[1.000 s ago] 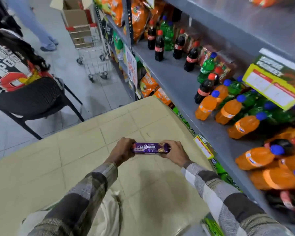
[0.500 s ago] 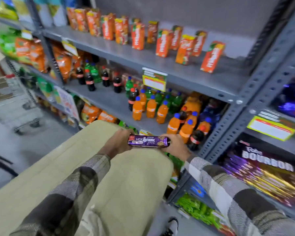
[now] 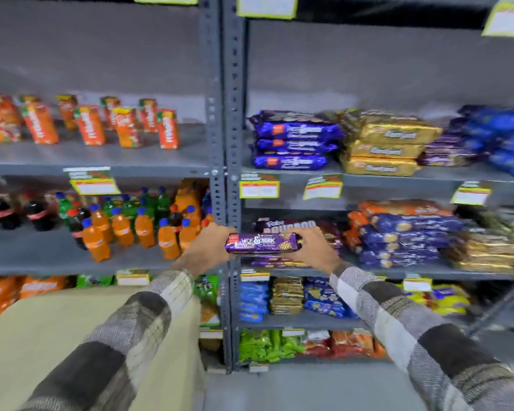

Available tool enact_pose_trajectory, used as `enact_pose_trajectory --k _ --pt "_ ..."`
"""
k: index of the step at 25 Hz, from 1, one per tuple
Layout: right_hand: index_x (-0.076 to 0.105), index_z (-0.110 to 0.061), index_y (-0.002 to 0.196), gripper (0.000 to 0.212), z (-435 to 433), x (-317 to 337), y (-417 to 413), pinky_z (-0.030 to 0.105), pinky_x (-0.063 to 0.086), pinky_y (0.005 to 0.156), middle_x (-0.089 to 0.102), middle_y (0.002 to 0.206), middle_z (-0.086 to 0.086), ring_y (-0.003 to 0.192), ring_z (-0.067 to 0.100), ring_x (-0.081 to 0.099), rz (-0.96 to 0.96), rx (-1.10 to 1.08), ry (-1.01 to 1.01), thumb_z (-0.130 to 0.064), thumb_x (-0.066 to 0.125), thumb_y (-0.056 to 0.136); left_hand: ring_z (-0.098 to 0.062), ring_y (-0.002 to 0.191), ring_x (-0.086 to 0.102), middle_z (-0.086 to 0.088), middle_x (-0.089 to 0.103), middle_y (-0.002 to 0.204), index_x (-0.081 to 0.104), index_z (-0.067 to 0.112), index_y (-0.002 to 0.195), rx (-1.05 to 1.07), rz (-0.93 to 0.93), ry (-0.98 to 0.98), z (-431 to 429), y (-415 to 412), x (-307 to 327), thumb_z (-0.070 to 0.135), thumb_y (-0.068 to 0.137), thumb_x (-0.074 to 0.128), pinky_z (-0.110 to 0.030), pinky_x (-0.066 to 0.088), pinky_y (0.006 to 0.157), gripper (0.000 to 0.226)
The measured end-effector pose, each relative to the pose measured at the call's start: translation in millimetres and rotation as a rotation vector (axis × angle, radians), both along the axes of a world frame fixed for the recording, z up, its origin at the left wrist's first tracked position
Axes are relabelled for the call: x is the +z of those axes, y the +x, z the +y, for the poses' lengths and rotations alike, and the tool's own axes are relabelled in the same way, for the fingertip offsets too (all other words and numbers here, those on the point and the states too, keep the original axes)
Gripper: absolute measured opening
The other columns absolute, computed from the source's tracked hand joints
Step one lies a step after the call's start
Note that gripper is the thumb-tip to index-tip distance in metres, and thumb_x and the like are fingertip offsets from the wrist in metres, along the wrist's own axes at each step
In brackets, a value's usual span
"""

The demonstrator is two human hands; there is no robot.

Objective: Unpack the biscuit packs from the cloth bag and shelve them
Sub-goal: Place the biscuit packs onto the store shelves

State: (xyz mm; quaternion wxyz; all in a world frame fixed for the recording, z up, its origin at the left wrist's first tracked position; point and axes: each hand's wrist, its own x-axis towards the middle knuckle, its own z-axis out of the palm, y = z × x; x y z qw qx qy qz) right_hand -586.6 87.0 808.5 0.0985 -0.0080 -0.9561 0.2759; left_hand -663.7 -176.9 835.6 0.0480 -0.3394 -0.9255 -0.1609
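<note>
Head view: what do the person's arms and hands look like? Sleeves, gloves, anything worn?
The left hand and right hand are bare, with no gloves. The left sleeve and right sleeve are long, reach the wrists and look like the same woven check shirt: broad blocks of grey, off-white and near-black, crossed by thin darker lines. No watch or band shows at either cuff.

A shop: grey steel shelving point(image 3: 220, 114) stocked with soft-drink bottles point(image 3: 144, 229), biscuit packs point(image 3: 291, 143) and price tags point(image 3: 258, 189).
</note>
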Motion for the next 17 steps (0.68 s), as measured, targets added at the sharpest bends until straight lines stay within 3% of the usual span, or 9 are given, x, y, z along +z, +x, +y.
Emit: enact_pose_trajectory --k 3,6,10,14,17 --pt "0.068 -0.028 0.118 0.053 49.1 21.1 45.8 0.038 0.046 0.100 0.074 0.110 -0.004 0.106 0.021 0.061 0.029 -0.051 -0.004 -0.046 0.084 0.070 -0.023 0.099 0.068 -0.003 0.075 0.105 0.067 0.025 0.113 -0.057 0.006 -0.007 57.0 24.3 22.9 0.028 0.071 0.080 -0.034 0.054 0.087 0.044" --pt "0.069 -0.025 0.114 0.050 105.4 49.6 112.9 0.041 0.052 0.097 0.075 0.107 -0.005 0.100 0.015 0.068 0.133 -0.100 -0.037 -0.038 0.087 0.069 -0.024 0.096 0.068 -0.002 0.076 0.100 0.069 0.025 0.108 -0.151 0.049 0.021 124.3 65.6 52.3 0.029 0.069 0.080 -0.034 0.054 0.087 0.040" --pt "0.070 -0.019 0.118 0.057 175.0 84.4 192.9 0.032 0.057 0.090 0.076 0.107 0.000 0.095 0.008 0.068 0.204 -0.205 0.012 -0.033 0.090 0.067 -0.019 0.086 0.071 -0.001 0.077 0.094 0.072 0.023 0.101 -0.258 0.056 0.098 204.6 125.7 87.6 0.036 0.068 0.083 -0.034 0.057 0.081 0.038" --pt "0.069 -0.019 0.119 0.058 239.6 118.4 263.6 0.021 0.058 0.085 0.076 0.106 -0.001 0.091 0.006 0.069 0.230 -0.266 0.062 -0.034 0.089 0.067 -0.015 0.086 0.070 0.002 0.077 0.095 0.071 0.023 0.104 -0.343 0.075 0.155 278.0 180.5 115.4 0.026 0.070 0.081 -0.038 0.058 0.083 0.036" --pt "0.071 -0.020 0.116 0.053 276.3 132.8 299.0 0.005 0.052 0.078 0.077 0.104 -0.003 0.086 0.000 0.068 0.260 -0.301 0.073 -0.032 0.089 0.068 -0.019 0.093 0.070 -0.001 0.076 0.100 0.070 0.023 0.108 -0.363 0.085 0.163 321.5 206.4 129.8 0.020 0.069 0.082 -0.039 0.058 0.086 0.040"
